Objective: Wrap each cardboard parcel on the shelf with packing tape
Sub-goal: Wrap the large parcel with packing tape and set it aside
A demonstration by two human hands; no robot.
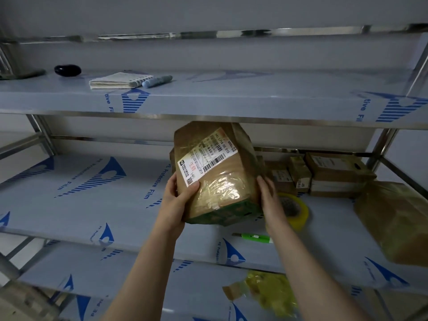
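Notepad (120,80) just beside blue marker (157,80) — black rounded object (67,70) apart.

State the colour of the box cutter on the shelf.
The slim plastic box cutter is bright green; head view.
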